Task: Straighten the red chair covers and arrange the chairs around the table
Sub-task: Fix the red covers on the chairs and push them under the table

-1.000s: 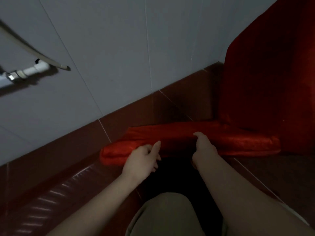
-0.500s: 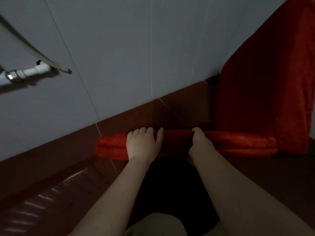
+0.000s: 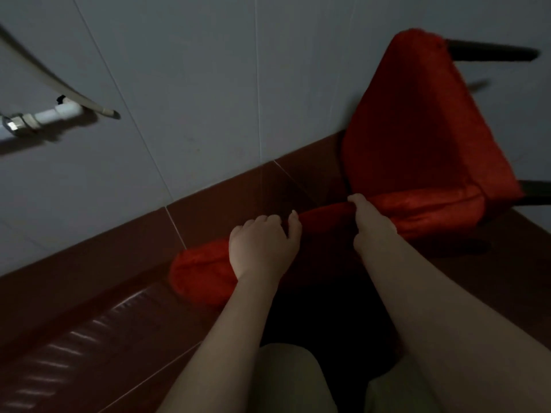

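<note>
Nearest us, our knees in pale trousers [image 3: 286,380] sit at the bottom edge; both bare forearms reach forward over a dark patch that we cannot make out, perhaps the seat. Our left hand [image 3: 262,248] lies knuckles up on the rolled edge [image 3: 432,210] of the red chair cover [image 3: 417,129], fingers close together and curled over the far side of the roll, thumb set apart to the right with its tip on the roll. Our right hand [image 3: 371,226] is just beside it, a little farther out, and pinches the top of the same roll; its fingertips are hidden behind the hand, so we cannot tell how many take part. The roll's long axis runs from near left to far right, across both hands; its bulging end sticks out past the left hand, while the right stretch joins the cover's upright panel at the chair's far corner. We judge the next pull goes along that axis, and the left hand is nearer the slack end. Beyond, dark chair legs [image 3: 492,53] jut out at the far right; the glossy brown floor [image 3: 89,338] meets a pale tiled wall [image 3: 208,84], with a white pipe [image 3: 56,116] at its left edge.
</note>
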The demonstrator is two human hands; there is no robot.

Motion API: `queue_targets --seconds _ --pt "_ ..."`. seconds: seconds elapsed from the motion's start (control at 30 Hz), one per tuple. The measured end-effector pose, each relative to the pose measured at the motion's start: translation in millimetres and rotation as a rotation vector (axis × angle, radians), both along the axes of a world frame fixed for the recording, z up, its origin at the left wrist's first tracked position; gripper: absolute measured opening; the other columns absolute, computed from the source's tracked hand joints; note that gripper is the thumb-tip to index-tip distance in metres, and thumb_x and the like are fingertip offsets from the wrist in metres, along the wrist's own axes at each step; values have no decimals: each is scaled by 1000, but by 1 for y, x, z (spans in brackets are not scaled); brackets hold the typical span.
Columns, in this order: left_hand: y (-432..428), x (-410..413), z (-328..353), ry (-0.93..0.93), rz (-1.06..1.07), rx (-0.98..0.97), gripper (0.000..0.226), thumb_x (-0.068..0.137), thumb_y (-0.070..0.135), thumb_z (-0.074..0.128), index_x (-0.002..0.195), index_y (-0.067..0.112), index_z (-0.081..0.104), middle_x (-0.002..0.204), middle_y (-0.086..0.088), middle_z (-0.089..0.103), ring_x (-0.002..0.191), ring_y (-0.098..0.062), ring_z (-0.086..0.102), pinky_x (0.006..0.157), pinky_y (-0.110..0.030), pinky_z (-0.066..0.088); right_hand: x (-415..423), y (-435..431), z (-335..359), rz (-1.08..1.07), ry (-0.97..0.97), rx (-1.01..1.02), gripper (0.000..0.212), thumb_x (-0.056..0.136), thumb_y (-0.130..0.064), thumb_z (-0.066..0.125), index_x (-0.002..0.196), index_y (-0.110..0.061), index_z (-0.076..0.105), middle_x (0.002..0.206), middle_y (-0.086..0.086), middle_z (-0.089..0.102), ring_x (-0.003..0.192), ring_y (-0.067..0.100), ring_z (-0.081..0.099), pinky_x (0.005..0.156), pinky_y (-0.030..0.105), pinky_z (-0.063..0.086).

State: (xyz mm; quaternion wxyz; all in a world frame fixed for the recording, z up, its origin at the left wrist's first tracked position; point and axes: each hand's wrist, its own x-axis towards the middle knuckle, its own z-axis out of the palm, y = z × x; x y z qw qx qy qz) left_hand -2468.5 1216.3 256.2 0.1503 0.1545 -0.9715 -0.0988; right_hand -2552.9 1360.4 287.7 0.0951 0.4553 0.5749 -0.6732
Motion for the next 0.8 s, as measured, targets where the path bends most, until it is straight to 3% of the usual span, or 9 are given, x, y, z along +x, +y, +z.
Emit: queue_targets --seconds 0.23,0.3,0.37,0.43,0.6,0.7,0.8 --pt "-4 7 2 -17 59 57 56 99 58 26 55 26 37 53 11 37 46 -7 30 56 -32 26 -7 -16 4 31 7 60 106 57 -47 90 139 -10 33 131 18 48 112 36 53 81 38 49" --pt "-3 8 3 3 52 56 55 99 57 28 54 26 35 51 11 34 45 -5 27 54 -32 23 -3 -15 6 55 -4 94 113 58 -56 87 142 -8 28 137 16 44 118 34 49 87 39 49" --pt "-4 9 4 12 52 47 55 99 57 29 53 26 34 51 11 33 45 -5 25 53 -31 21 3 -14 4 44 5 323 111 61 -59 84 139 -5 28 138 15 39 122 33 46 97 44 47" --pt "-6 9 5 9 46 44 55 99 56 28 53 25 35 50 11 33 45 -5 26 52 -31 19 12 -16 2 68 120 674 91 71 -52 80 135 -7 33 138 14 37 125 33 41 102 45 42" --pt "-6 10 6 -11 55 28 57 99 57 26 55 25 38 51 10 38 45 -7 32 52 -31 23 26 -17 -8 473 570 1252 29 86 -38 64 113 -26 61 129 5 50 122 32 39 99 46 32" --pt "-7 9 6 -33 66 39 56 99 57 25 56 25 41 53 10 40 47 -7 35 54 -31 27 20 -20 -12 801 703 1406 28 92 -44 53 108 -26 66 121 0 59 126 25 41 110 48 21" --pt "-7 9 7 -42 70 30 56 99 58 24 57 25 42 54 10 41 48 -7 36 55 -31 28 10 -19 -11 1038 707 1371 39 97 -48 39 103 -22 68 109 -2 65 119 18 50 119 48 9"
